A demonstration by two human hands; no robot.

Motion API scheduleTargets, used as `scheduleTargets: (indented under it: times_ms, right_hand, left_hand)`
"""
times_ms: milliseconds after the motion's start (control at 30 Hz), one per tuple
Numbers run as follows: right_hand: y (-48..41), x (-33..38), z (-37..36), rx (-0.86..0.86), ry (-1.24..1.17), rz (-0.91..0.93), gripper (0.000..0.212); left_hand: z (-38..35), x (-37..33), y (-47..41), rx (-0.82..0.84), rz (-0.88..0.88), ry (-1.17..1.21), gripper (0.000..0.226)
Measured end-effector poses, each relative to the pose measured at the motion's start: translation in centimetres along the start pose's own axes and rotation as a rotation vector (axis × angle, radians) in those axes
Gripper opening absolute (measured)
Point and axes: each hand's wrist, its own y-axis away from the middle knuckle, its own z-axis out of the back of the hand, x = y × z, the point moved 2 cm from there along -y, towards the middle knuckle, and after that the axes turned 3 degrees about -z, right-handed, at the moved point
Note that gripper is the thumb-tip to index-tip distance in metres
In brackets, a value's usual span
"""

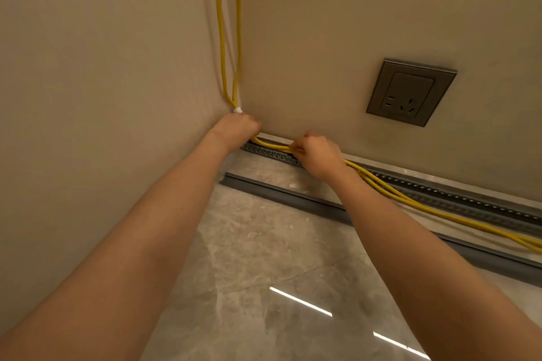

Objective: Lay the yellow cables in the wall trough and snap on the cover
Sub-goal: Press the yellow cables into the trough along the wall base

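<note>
Fingers (296,147) of the right hand (318,157) pinch the yellow cables (271,144) over the trough (440,193); the left hand (239,129) curls round them at the corner of the wall (308,38). Best to press them in rightwards, side by side.

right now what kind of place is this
Probably the corner of a finished indoor room, home or office: plain painted walls, a grey wall socket, glossy marble-look floor tiles, and a slotted cable trough along the wall's foot.
</note>
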Motion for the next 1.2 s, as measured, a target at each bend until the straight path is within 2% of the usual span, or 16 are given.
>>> scheduleTargets:
  times_ms: [200, 367, 500, 567, 667, 800, 867, 1000, 1100, 1200]
  right_hand:
    - [0.3, 0.1, -1.1, 0.001, 0.005, 0.041, 0.036]
    - [1.1, -0.6, -1.5, -0.019, 0.107, 0.1, 0.046]
    - [1.8, -1.3, -1.0, -0.094, -0.047, 0.064, 0.034]
    - [2.5, -1.9, -0.6, -0.107, -0.033, 0.089, 0.031]
    - [3.6, -3.0, -0.2, -0.108, 0.001, 0.11, 0.034]
    - [4.3, -3.9, 0.0, -0.016, 0.151, 0.168, 0.049]
    - [4.4, -4.0, 0.1, -0.032, 0.198, 0.173, 0.053]
    - [4.4, -4.0, -0.3, -0.045, 0.186, 0.132, 0.055]
    - [3.9, -4.2, -0.4, -0.053, 0.097, 0.088, 0.053]
    - [3.9, -4.7, -0.3, -0.083, 0.026, 0.048, 0.043]
  left_hand:
    - [0.5, -0.9, -0.2, 0.066, 0.018, -0.03, 0.031]
    - [-0.2, -2.5, -0.1, 0.063, 0.04, -0.078, 0.033]
    - [-1.4, -5.0, -0.5, 0.098, 0.078, -0.142, 0.033]
    - [-2.0, -5.6, -0.5, 0.14, 0.111, -0.18, 0.031]
    - [-1.9, -5.7, -0.5, 0.188, 0.166, -0.146, 0.033]
    - [-1.8, -6.3, -0.7, 0.236, 0.259, 0.004, 0.047]
    - [-1.4, -7.4, -0.6, 0.176, 0.292, 0.148, 0.053]
    - [-0.2, -10.4, -0.5, -0.101, 0.158, 0.321, 0.04]
    - [-0.5, -10.6, -0.7, -0.151, 0.126, 0.409, 0.03]
    - [-1.0, -10.0, -0.9, -0.179, 0.143, 0.513, 0.029]
